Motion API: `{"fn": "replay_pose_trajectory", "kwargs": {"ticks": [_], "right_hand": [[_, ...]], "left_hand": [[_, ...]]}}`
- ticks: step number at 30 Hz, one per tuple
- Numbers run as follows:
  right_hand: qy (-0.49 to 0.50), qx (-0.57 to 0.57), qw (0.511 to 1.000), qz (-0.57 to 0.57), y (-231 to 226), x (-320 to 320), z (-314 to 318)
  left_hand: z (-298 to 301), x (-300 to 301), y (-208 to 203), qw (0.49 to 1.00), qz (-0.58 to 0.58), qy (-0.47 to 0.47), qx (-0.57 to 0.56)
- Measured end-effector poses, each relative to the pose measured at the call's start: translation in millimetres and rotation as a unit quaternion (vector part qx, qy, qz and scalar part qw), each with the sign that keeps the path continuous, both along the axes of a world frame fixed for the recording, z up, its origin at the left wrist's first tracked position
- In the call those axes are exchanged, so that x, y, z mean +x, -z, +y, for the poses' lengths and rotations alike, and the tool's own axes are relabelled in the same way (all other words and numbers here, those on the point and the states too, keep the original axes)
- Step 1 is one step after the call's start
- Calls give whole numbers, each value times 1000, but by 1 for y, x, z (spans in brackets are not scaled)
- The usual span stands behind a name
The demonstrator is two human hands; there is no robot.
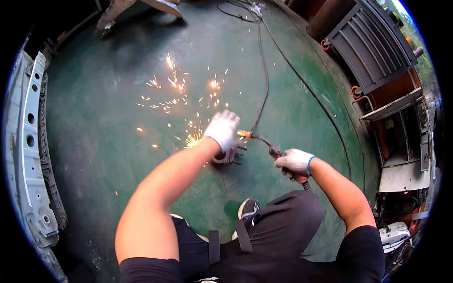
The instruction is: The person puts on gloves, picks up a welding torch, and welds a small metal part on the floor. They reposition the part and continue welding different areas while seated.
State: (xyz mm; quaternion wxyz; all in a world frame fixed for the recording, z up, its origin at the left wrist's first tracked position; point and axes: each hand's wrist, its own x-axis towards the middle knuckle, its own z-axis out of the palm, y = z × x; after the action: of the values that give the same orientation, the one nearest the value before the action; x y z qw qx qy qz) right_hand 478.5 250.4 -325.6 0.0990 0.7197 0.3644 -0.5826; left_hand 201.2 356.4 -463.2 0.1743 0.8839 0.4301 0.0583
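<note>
A pale knitted work glove covers my left hand [222, 128], which is just above a small metal part [227, 154] with protruding studs on the floor. Its fingers are blurred, so their grip cannot be made out. My right hand [295, 162], gloved as well with a blue cuff, is closed around the handle of a welding torch [276, 151]. The torch's neck bends left, and its brass-coloured tip [244, 134] ends close beside my left hand. Bright sparks [193, 140] burst out to the left of that hand and scatter ahead across the floor.
Dark cables [311, 89] curve over the green floor [104, 155]. Along the left lies a long pale metal panel [29, 141] with holes. At the right stand a grey drawer cabinet [370, 47] on casters and a metal rack [401, 127]. A curved panel [115, 14] lies far ahead.
</note>
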Motion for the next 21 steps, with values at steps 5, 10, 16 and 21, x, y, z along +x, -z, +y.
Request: {"fn": "replay_pose_trajectory", "kwargs": {"ticks": [5, 10, 16, 21], "right_hand": [[4, -29, 1000, 8, -2, -2, -1], [-27, -52, 998, 9, 1, -14, 4], [-53, -64, 996, -27, -5, -20, 10], [-77, -77, 993, -46, -11, -29, 19]], "left_hand": [[30, -63, 16, 989, 54, -134, -43], [22, -67, 24, 988, 47, -138, -49], [-6, -31, 25, 998, -1, -38, -54], [-27, 5, 17, 993, -22, 62, -94]]}}
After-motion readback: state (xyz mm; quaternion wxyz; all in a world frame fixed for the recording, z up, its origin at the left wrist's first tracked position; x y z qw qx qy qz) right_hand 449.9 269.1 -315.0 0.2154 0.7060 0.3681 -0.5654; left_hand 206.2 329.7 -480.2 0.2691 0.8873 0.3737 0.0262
